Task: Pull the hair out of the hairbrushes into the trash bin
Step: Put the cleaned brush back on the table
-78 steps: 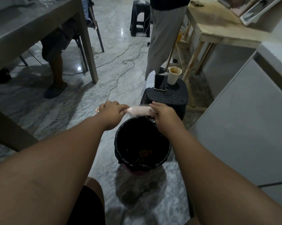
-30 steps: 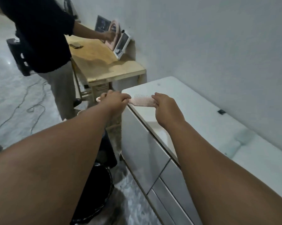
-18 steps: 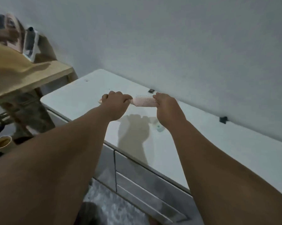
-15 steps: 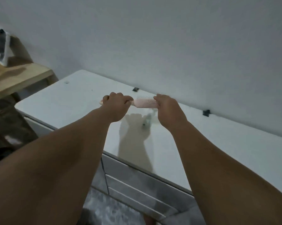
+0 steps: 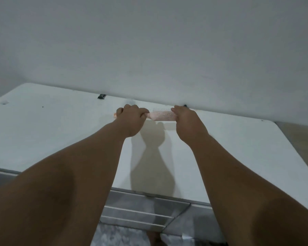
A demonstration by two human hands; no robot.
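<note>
A pink hairbrush [image 5: 162, 115] is held level above the white cabinet top [image 5: 61, 132], bristles pointing up. My left hand [image 5: 132, 119] is closed around its handle, whose tip pokes out on the left. My right hand [image 5: 188, 125] grips the far end of the brush head. No hair shows in the bristles from here. The trash bin is out of view.
A grey wall rises just behind the cabinet. Two small black clips [image 5: 101, 96] sit along the cabinet's back edge. Drawer fronts [image 5: 140, 215] face me below the top, with marble floor beneath. A wooden surface edge [image 5: 298, 139] shows at the right.
I turned right from the black trash bin to the white cabinet, carrying the brush in both hands with the same grip. The other person and the wooden table have left view.
</note>
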